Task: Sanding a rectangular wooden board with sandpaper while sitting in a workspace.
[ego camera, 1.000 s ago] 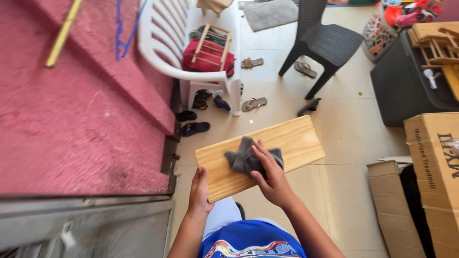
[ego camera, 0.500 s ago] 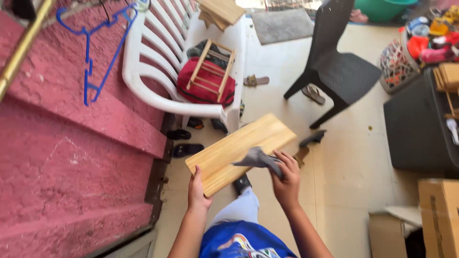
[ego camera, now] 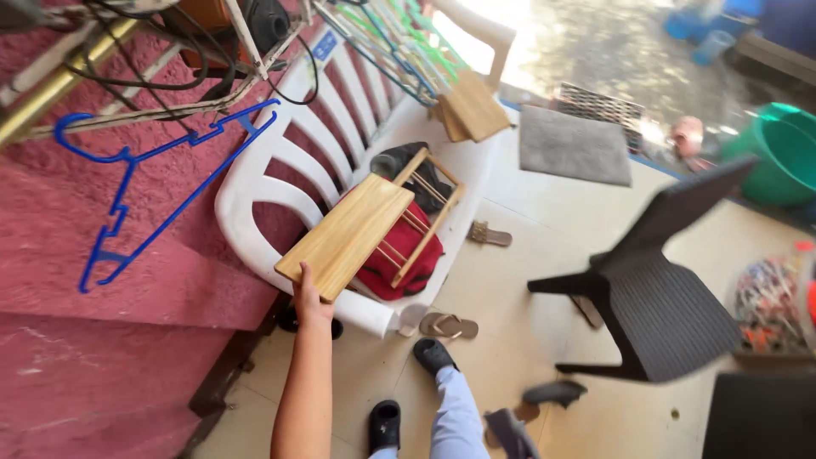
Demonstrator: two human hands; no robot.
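Wooden board (ego camera: 347, 235): pale plank, held out over the white plastic bench (ego camera: 255, 183), its far end above the red bag (ego camera: 408, 255) and wooden rack (ego camera: 425, 208).
Left hand (ego camera: 308, 299): I grip the board's near corner, thumb on top, fingers curled out of sight beneath.
Right hand: out of view; I cannot tell its fingers.
Nearby: blue hanger (ego camera: 140, 183) on the pink wall, black chair (ego camera: 663, 289), sandals (ego camera: 449, 325) on the floor.
Risk: my one-corner hold looks weak; I judge the plank could tip, swing and drop onto the rack or my feet.
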